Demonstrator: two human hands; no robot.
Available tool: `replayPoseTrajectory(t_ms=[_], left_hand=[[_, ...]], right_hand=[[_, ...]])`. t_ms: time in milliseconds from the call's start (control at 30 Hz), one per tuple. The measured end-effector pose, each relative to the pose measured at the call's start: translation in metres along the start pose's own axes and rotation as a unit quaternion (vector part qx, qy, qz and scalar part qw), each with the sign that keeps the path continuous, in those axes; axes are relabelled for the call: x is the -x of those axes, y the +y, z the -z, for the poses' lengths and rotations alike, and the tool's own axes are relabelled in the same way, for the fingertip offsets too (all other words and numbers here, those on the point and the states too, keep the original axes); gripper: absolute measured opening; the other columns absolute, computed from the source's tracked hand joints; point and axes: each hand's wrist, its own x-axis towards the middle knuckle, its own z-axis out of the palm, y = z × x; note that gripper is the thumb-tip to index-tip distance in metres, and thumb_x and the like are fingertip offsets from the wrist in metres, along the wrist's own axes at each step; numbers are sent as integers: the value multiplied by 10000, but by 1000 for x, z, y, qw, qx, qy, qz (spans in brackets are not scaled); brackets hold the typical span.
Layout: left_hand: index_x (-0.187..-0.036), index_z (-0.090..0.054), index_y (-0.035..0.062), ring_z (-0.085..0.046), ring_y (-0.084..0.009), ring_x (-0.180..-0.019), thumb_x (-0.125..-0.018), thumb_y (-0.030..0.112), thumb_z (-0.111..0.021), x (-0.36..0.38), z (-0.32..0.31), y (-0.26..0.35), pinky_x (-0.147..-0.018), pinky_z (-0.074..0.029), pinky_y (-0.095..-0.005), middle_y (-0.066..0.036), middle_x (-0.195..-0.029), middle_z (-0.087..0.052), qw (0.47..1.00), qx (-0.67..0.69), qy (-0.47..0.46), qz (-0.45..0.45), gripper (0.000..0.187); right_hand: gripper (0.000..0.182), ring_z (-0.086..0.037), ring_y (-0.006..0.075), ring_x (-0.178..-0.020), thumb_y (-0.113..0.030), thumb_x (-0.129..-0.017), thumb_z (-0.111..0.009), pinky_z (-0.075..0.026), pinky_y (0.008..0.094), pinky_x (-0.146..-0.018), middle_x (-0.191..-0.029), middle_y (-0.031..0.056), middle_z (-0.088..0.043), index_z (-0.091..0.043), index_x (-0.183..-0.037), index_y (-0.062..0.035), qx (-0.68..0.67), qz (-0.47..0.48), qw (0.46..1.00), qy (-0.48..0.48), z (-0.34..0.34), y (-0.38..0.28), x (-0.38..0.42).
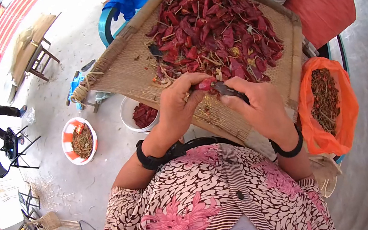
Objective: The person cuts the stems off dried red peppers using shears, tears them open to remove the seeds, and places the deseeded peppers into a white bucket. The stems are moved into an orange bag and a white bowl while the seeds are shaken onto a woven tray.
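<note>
While the left hand (181, 103) pinches a red dried chilli (206, 84) between thumb and fingertips, the right hand (259, 105) is closed around a dark blade-like tool (228, 90) whose tip meets the pod, so the two work close together just above the near edge of the woven tray (124, 71). That tray lies tilted toward the lap, keeping the chilli heap (214, 33) within reach. An orange bag (349, 108) of stems sits just right of the tray, a white bucket (128, 119) of pods below its left edge, a striped bowl (69, 143) farther left; bare floor lies open beyond
</note>
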Motion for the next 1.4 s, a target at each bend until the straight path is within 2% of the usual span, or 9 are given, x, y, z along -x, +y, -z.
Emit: replayPoseTrajectory(t_ms=[233, 433, 600, 733, 933, 1033, 1133, 1267, 1400], left_hand=[[-1045, -626, 14, -621, -151, -764, -880, -10, -595, 6, -5, -3, -665, -484, -266, -69, -920, -663, 996, -80, 18, -24, 170], [-1043, -578, 13, -505, -61, -690, -941, 44, -555, 14, -12, -6, -619, -438, -228, -14, -787, -575, 981, 127, 18, 149, 109], [-1042, -564, 11, -504, -74, -696, -964, 77, -526, 14, -7, -6, -635, -430, -233, -14, -774, -566, 990, 68, -20, 119, 109], [-1039, -561, 15, -493, -81, -693, -977, 98, -514, 12, -2, -5, -632, -423, -238, -19, -778, -560, 993, 71, -56, 79, 114], [-1047, -569, 23, -476, -69, -725, -991, 149, -510, 13, -4, -5, -636, -405, -222, 12, -841, -551, 961, 235, -6, 144, 150], [-1062, -572, 20, -474, -58, -760, -996, 157, -503, 15, -1, -11, -661, -404, -211, 19, -863, -544, 960, 223, -55, 160, 167], [-1066, -569, 14, -482, -53, -790, -997, 166, -503, 14, 0, -7, -684, -415, -209, 12, -869, -545, 964, 199, -73, 161, 179], [-1061, -568, 21, -496, -49, -827, -997, 178, -506, 16, -6, -13, -704, -431, -204, 13, -888, -549, 973, 177, -68, 128, 180], [-1071, -562, 27, -513, -51, -814, -997, 191, -507, 14, 6, -16, -699, -443, -209, 11, -894, -552, 948, 240, -1, 210, 188]], right_hand=[[187, -622, 330, -653, -245, -857, -620, -451, 426, -558, -724, 131, -623, -610, -967, -94, 8, 9, 1000, 9, -15, 6, -2], [153, -625, 307, -666, -201, -855, -617, -472, 392, -559, -819, 103, -638, -607, -964, -95, 41, 91, 983, 153, -45, 12, -5], [197, -580, 173, -570, -258, -893, -624, -431, 303, -501, -684, 10, -566, -591, -962, -77, -196, 39, 980, 26, -51, 26, -10], [245, -405, 16, -520, -304, -946, -591, -310, 200, -447, -618, -60, -425, -571, -896, -65, -570, -154, 787, -178, -34, 25, -14], [247, -418, 30, -528, -287, -956, -572, -320, 190, -478, -631, -49, -458, -577, -912, -44, -667, -206, 662, -273, -29, 28, -16], [277, -547, 107, -618, -265, -934, -585, -427, 245, -580, -714, 22, -588, -590, -996, 5, -361, -121, 908, -175, -33, 21, -14], [322, -595, 157, -724, -241, -907, -599, -467, 301, -688, -816, 86, -652, -581, -1065, 39, -150, -56, 977, -142, -24, 8, -8], [294, -558, 114, -673, -229, -919, -585, -442, 285, -625, -761, 73, -627, -594, -1054, 32, -276, -21, 952, -133, -39, 32, -3], [243, -478, 50, -629, -228, -940, -569, -373, 229, -572, -700, -3, -543, -611, -1029, -5, -406, -194, 857, -250, -19, 22, -2]])
